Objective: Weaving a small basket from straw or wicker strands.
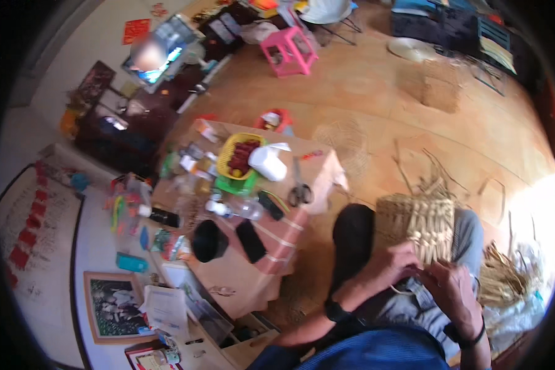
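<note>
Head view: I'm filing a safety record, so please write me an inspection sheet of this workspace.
Surface: crowded, cloth-covered table.
Job's things: woven piece between the knees; loose straw to the right.
Clutter: scissors, white roll, yellow basket, all on the table.
Grip: left hand and right hand close together at the woven piece's near end; what they pinch is unclear.
Cables: nothing clearly seen.
Surroundings: pink stool on the floor.

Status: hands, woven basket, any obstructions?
Left hand, right hand close together at near edge of woven basket. Basket between knees. Loose strands beyond far side; nothing visibly blocking.
</note>
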The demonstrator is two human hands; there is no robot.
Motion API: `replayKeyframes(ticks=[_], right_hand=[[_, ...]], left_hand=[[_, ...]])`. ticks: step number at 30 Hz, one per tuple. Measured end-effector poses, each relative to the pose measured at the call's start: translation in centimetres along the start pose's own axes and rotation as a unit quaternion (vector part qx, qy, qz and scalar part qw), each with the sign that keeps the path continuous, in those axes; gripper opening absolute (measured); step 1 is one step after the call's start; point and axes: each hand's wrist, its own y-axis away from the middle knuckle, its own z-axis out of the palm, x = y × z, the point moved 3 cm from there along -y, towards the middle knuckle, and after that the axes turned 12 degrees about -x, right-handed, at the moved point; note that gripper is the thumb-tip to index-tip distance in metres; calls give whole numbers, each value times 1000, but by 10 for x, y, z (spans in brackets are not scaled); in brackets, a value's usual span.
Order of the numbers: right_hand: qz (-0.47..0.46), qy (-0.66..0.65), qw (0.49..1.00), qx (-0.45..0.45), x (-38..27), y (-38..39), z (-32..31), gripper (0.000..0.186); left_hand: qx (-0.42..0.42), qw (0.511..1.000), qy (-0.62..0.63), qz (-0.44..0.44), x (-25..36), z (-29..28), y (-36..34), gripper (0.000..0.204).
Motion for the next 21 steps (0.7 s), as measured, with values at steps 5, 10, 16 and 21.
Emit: replayKeyframes(ticks=[5,10,16,21], right_hand=[[-68,-12,998,13,16,-21,4,19],[-91,-27,995,18,19,-10,7,15],[-103,-18,994,11,15,1,19,13],[-146,39,988,-19,-4,3,13,14]], left_hand=[[-5,998,-31,-48,2,-25,14,21],[-28,990,40,-134,6,-30,7,39],[-6,998,-25,-56,2,-21,10,33],[-8,998,-44,-52,2,-15,10,27]])
